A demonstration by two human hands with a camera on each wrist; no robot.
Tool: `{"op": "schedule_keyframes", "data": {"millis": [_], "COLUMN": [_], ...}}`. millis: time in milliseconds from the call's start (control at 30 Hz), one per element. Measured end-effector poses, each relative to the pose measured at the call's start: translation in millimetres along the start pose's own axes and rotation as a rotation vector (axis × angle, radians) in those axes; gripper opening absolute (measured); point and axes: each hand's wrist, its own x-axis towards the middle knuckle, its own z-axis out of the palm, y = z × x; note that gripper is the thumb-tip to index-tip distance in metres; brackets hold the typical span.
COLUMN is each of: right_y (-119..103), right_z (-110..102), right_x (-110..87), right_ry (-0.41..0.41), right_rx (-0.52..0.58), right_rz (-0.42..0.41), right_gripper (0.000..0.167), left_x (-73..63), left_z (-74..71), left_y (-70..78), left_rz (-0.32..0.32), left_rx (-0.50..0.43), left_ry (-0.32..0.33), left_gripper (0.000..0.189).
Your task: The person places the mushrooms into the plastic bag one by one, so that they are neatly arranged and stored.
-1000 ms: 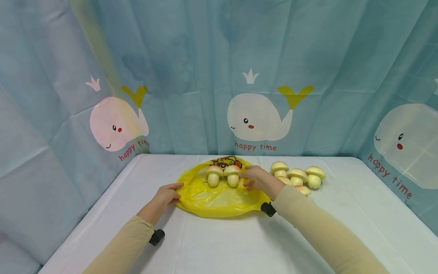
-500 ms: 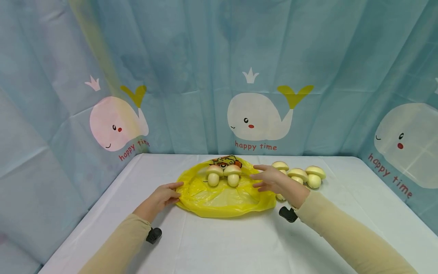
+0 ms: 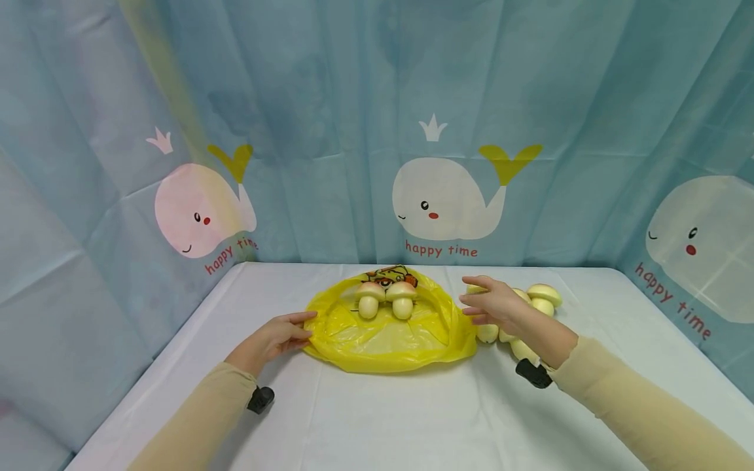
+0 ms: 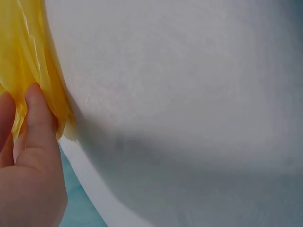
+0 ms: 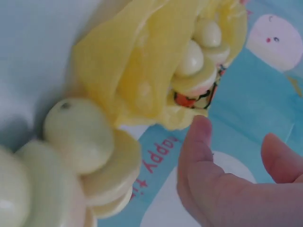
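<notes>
A yellow plastic bag (image 3: 383,360) lies spread on the table, its mouth facing me. Two toy mushrooms (image 3: 403,306) with pale stems and pinkish-cream caps lie side by side in it. My left hand (image 3: 273,337) pinches the bag's left edge between thumb and fingers, as the left wrist view also shows. Just right of the bag, my right hand (image 3: 497,306) hovers with fingers extended and holds nothing. Under and beside it lies a cluster of several more toy mushrooms (image 3: 544,296), partly hidden by the hand and wrist. One mushroom (image 5: 80,135) looms large in the right wrist view.
A white cloth covers the table (image 3: 377,425). Behind it and along both sides hangs a blue curtain (image 3: 330,131) printed with whales. Black wrist cameras (image 3: 533,373) hang below both wrists.
My right hand has withdrawn from the mushrooms in the bag and moved right, to the loose cluster. The bag's right side has spread slightly outward. My left hand stays at the left edge.
</notes>
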Motion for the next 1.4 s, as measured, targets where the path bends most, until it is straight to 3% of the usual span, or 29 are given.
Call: {"op": "schedule_keyframes", "data": {"millis": [400, 767, 1167, 1400], "right_y": [15, 38, 65, 72], "right_z": [-24, -53, -68, -69], "right_x": [-22.4, -36.0, -37.0, -34.5], "right_ry": [0.113, 0.167, 0.138, 0.136], "right_rx": [-0.139, -0.285, -0.352, -0.358], "right_rz": [-0.118, -0.201, -0.170, -0.107], "right_gripper": [0.065, 0.069, 0.075, 0.075], "left_x": [1.3, 1.6, 2.8, 3.4], "left_z": [-1.0, -0.6, -1.2, -0.8], "left_y": [0.3, -0.9, -2.0, -1.2], "left_rz": [-0.009, -0.025, -0.033, -0.033], "left_rx": [0.026, 0.014, -0.012, -0.031], "left_ry": [-0.008, -0.009, -0.001, -0.010], "left_gripper": [0.057, 0.057, 0.058, 0.058]}}
